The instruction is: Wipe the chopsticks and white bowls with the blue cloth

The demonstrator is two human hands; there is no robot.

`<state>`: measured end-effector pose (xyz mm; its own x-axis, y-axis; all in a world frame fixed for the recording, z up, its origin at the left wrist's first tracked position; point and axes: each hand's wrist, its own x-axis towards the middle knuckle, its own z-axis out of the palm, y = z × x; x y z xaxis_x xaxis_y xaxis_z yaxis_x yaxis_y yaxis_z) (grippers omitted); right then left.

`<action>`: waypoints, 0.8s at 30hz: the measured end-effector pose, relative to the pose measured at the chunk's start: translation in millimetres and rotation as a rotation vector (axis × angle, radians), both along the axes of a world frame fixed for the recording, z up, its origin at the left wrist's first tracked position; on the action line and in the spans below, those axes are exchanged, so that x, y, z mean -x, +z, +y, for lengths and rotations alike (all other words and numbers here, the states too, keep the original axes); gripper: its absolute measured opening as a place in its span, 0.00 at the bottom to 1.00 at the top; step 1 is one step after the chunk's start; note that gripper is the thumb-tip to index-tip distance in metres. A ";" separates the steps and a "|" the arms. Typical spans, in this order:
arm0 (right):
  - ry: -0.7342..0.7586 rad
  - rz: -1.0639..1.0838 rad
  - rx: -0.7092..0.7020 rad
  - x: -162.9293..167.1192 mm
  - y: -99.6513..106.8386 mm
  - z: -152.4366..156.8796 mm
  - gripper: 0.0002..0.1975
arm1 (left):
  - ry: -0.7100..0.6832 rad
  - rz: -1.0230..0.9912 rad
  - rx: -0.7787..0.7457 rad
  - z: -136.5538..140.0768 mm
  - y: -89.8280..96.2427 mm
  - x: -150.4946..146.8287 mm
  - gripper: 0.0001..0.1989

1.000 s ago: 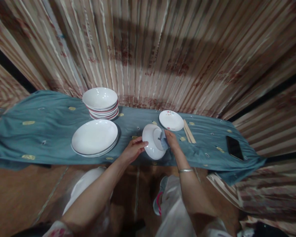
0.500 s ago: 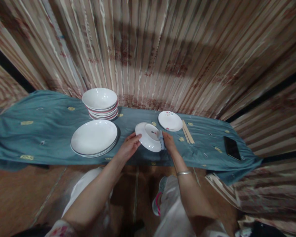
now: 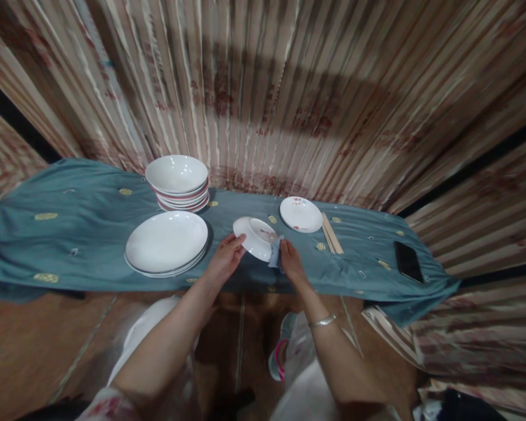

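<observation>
My left hand (image 3: pixel 225 256) is closed on the left rim of a small white plate (image 3: pixel 251 241), which is held tilted above the table with its underside and foot ring showing. A grey-blue cloth (image 3: pixel 276 255) is bunched in my right hand (image 3: pixel 291 261) and pressed over the plate's right edge. Just beyond my right hand, a white plate with red flowers (image 3: pixel 301 215) lies face up on the table. Wooden chopsticks (image 3: pixel 332 234) lie beside it. The plate's far face is hidden from me.
A stack of large white plates (image 3: pixel 166 241) is left of my left hand, with white bowls (image 3: pixel 177 173) stacked behind it. A black phone (image 3: pixel 408 262) lies at the right end of the green tablecloth (image 3: pixel 96 228). A pleated curtain (image 3: pixel 254 88) hangs behind.
Both hands have moved slightly left with the plate, which is tipped a little differently. The cloth now sits lower along the plate's right edge.
</observation>
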<state>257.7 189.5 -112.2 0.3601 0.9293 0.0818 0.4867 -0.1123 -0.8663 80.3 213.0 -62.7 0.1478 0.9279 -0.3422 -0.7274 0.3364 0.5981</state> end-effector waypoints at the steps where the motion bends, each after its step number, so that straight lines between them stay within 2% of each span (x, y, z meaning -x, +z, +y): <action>1: -0.011 0.002 0.003 3.2 -0.3 -2.2 0.28 | 0.008 -0.001 0.006 0.2 -0.1 0.0 0.06; 6: -0.022 0.006 0.009 14.3 -3.1 -11.7 0.33 | 0.013 0.007 0.019 0.2 -0.7 0.2 0.08; 11: 0.043 0.000 -0.076 25.3 -2.9 -24.9 0.34 | 0.020 0.014 0.019 -0.9 -1.4 -1.1 0.07; 17: 0.118 -0.233 -0.153 43.1 7.3 -42.1 0.31 | -0.021 0.049 -0.046 -4.2 -1.3 -3.5 0.07; 24: 0.202 -0.425 -0.262 55.0 21.6 -46.9 0.28 | -0.052 0.050 -0.130 -10.6 -0.4 -7.2 0.12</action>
